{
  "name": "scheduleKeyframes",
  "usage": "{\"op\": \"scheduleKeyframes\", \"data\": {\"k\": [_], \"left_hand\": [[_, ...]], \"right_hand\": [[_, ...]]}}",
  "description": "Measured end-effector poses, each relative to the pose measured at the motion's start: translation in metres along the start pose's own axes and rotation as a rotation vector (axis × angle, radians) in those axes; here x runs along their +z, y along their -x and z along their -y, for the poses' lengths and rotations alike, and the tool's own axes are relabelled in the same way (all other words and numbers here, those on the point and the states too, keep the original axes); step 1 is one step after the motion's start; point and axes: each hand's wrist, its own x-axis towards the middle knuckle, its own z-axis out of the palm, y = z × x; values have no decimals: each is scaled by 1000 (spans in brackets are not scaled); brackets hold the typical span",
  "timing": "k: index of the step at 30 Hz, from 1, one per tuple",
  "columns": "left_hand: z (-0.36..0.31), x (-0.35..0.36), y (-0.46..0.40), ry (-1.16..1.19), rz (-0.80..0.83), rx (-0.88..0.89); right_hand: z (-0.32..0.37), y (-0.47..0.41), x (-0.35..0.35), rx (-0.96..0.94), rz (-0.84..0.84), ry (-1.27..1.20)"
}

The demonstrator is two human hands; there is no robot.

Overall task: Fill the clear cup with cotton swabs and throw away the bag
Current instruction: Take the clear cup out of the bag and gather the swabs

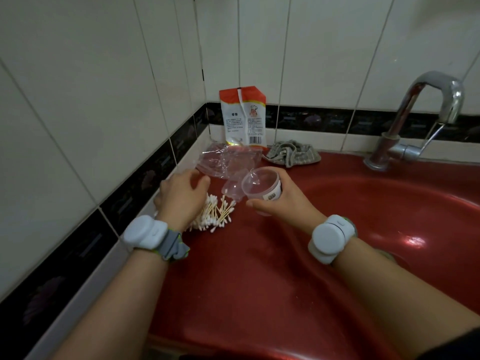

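Note:
A pile of cotton swabs with wooden stems lies on the red counter near the left wall. My left hand hovers over the pile, palm down, fingers curled and apart; whether it holds any swabs is hidden. My right hand grips the clear cup, tilted with its mouth toward the swabs; the cup looks empty. The crumpled clear plastic bag lies just behind both hands, near the corner.
A red and white printed packet leans against the back wall. A grey cloth lies beside it. The red basin opens to the right under a chrome tap. Tiled walls close the left and back.

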Motion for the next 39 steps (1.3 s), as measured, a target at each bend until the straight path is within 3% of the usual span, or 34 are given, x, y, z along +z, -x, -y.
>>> {"op": "scheduleKeyframes", "data": {"k": [2, 5, 12, 17, 21, 25, 35, 39], "left_hand": [[5, 5, 2, -196, 145, -53], [6, 15, 8, -257, 237, -23], [-6, 34, 11, -130, 285, 146], [-5, 25, -2, 118, 154, 153], [8, 7, -17, -137, 81, 58], [12, 3, -24, -276, 318, -1], [4, 10, -25, -101, 369, -49], [6, 11, -27, 77, 341, -87]], "right_hand": [[-3, -1, 0, -2, -41, -21], [-6, -2, 0, -16, -95, -27], [-8, -4, -3, -49, -163, -37], [-15, -3, -3, -76, -181, 35], [-19, -4, -2, -83, -168, 59], [-24, -7, 2, -71, -177, 38], [-30, -11, 9, -57, -160, 10], [-30, -11, 8, -65, -151, 8]]}}
